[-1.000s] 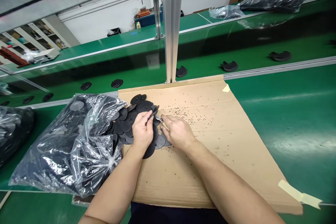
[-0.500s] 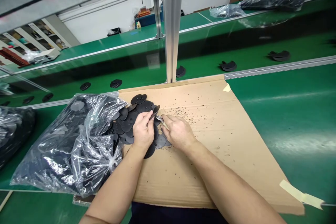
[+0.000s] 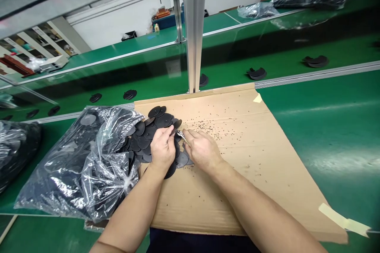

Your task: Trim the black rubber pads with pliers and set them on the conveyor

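Between thumb and fingers, my left hand [image 3: 162, 148] grips a thin black disc [image 3: 177, 125], tilted up on its edge. My right hand [image 3: 203, 148] is closed around a pair of small cutting pliers [image 3: 181, 134], whose metal jaws are close to the disc's lower edge; whether they touch it I cannot tell. Below and left of my hands lies a heap of black discs [image 3: 144, 142], spilling from a clear plastic bag [image 3: 68, 170]. Many tiny black scraps [image 3: 204, 126] are scattered on the cardboard sheet [image 3: 237, 189] beneath.
Beyond the cardboard runs a green conveyor belt [image 3: 160, 79] carrying several black disc pieces [image 3: 257, 73]. An upright metal post [image 3: 194, 27] stands at the cardboard's far edge. Another filled bag [image 3: 18, 146] lies at far left. Tape [image 3: 344, 219] holds the near right corner.
Both hands stay almost in place with the disc and pliers. The disc pieces on the conveyor belt have shifted slightly left, and the view has moved a little.
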A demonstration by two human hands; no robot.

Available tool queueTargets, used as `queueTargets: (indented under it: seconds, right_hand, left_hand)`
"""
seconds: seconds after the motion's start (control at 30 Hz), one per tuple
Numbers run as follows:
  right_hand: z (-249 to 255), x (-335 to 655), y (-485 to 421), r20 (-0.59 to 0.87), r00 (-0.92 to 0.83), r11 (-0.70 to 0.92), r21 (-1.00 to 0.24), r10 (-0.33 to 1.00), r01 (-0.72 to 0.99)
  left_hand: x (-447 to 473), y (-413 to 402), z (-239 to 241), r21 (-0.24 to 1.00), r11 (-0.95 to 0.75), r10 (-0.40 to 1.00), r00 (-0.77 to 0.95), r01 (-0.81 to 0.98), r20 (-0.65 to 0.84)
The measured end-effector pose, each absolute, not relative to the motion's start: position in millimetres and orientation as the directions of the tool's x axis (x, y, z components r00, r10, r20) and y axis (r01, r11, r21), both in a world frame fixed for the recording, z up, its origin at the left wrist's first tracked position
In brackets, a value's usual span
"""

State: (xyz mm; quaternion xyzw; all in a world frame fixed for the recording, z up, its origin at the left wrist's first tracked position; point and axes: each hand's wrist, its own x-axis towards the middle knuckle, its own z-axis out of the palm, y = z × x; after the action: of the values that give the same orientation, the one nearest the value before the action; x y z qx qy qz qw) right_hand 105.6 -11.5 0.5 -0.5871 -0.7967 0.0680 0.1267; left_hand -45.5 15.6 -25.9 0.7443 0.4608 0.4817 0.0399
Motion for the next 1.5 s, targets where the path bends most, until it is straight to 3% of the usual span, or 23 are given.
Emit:
queueTargets:
  seconds: [0.23, 0.37, 0.43, 0.53, 0.6, 0.67, 0.8, 1.0, 1.2, 1.27, 1.37, 1.43, 1.5]
  right_hand:
    - [2.4, 104.5, -13.1, 0.101, -0.262, 0.279, -0.252, 0.96, 0.927]
    - [-1.7, 107.2, -9.8, 0.149, -0.259, 0.298, -0.445, 0.954, 0.844]
    - [-3.8, 111.4, -6.6, 0.197, -0.2, 0.278, -0.567, 0.96, 0.775]
    - [-4.0, 121.4, -0.8, 0.157, -0.049, 0.138, -0.63, 0.986, 0.765]
    - [-2.0, 127.9, 2.3, 0.08, -0.027, 0.071, -0.614, 0.996, 0.786]
    - [0.4, 132.3, 3.8, 0.025, -0.106, 0.101, -0.585, 0.994, 0.805]
    - [2.6, 135.8, 1.6, -0.023, -0.286, 0.231, -0.527, 0.958, 0.818]
    - [2.8, 138.0, -2.5, -0.074, -0.372, 0.28, -0.526, 0.925, 0.803]
    - [-1.3, 137.3, 0.5, -0.078, -0.305, 0.197, -0.608, 0.949, 0.769]
    - [-4.5, 139.2, 3.7, 0.0, -0.145, 0.097, -0.745, 0.989, 0.66]
    - [-6.4, 142.7, 8.4, 0.036, 0.114, 0.012, -0.979, 0.993, 0.206]
    - [-4.2, 144.4, 9.6, -0.067, 0.106, -0.05, -0.987, 0.992, -0.154]
    - [-0.4, 145.1, 8.9, -0.167, -0.02, -0.161, -0.902, 0.986, -0.399]
  left_hand:
    - [-46.1, 14.5, -26.4, 0.502, -0.559, 0.737, 0.118, 0.66, 0.666]
    - [-42.6, 13.9, -25.7, 0.613, -0.491, 0.791, 0.022, 0.619, 0.611]
    - [-39.7, 14.8, -25.6, 0.775, -0.39, 0.86, -0.105, 0.497, 0.5]
    - [-39.7, 20.3, -25.5, 0.971, -0.229, 0.93, -0.28, 0.067, 0.239]
    - [-44.8, 26.5, -25.4, 0.962, -0.164, 0.952, -0.292, -0.217, 0.097]
    - [-52.5, 32.8, -25.5, 0.923, -0.113, 0.972, -0.232, -0.367, 0.027]
    - [-62.2, 39.1, -24.6, 0.889, -0.037, 0.992, -0.127, -0.456, -0.024]
    - [-56.5, 32.7, -11.2, 0.778, 0.133, 0.982, -0.025, -0.613, -0.188]
    - [-57.0, 23.7, 1.6, 0.727, 0.185, 0.982, 0.148, -0.661, -0.115]
    - [-54.9, 23.9, -1.2, 0.771, 0.147, 0.989, 0.094, -0.619, -0.113]
    - [-49.0, 25.5, -11.4, 0.895, 0.016, 0.995, -0.081, -0.445, -0.058]
    - [-45.7, 25.9, -19.0, 0.94, -0.029, 0.996, -0.091, -0.34, -0.003]
    - [-44.4, 25.2, -24.9, 0.959, 0.0, 1.0, -0.026, -0.283, -0.008]
